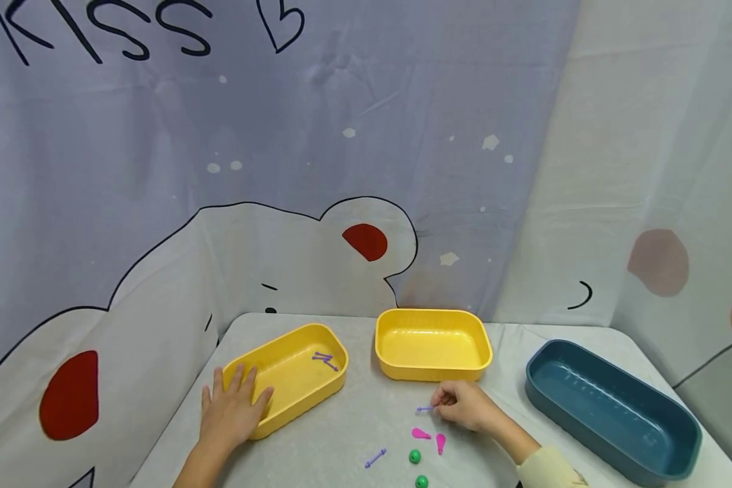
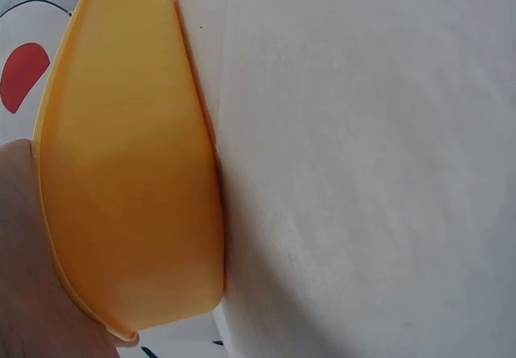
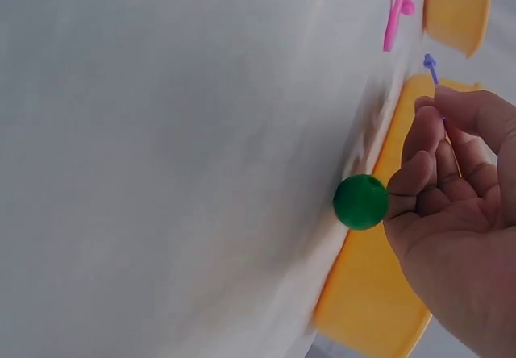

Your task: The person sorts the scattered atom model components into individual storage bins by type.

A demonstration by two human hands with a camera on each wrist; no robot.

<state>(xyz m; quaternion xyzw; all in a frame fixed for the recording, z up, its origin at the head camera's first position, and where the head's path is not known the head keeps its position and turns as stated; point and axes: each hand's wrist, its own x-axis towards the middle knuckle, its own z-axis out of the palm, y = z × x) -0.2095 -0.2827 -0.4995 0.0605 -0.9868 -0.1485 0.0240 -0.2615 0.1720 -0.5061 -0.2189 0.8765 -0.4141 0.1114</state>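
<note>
My right hand [image 1: 463, 405] pinches a small purple stick with knobbed ends [image 1: 425, 409] between thumb and fingers, just in front of the right yellow tray [image 1: 433, 371]. In the right wrist view one end of the purple stick [image 3: 430, 66] juts past the fingertips. My left hand [image 1: 230, 410] rests over the near left rim of the left yellow tray [image 1: 305, 400], fingers spread and reaching inside. Several purple sticks [image 1: 324, 359] lie at that tray's far right end. In the left wrist view the tray's side wall [image 2: 129, 164] stands beside the hand.
Two pink pieces [image 1: 421, 434], two green balls [image 1: 415, 456] and another purple stick [image 1: 375, 458] lie on the white table before my right hand. A dark blue tray [image 1: 610, 420] stands at the right. Printed cloth [image 1: 293, 149] hangs behind the table.
</note>
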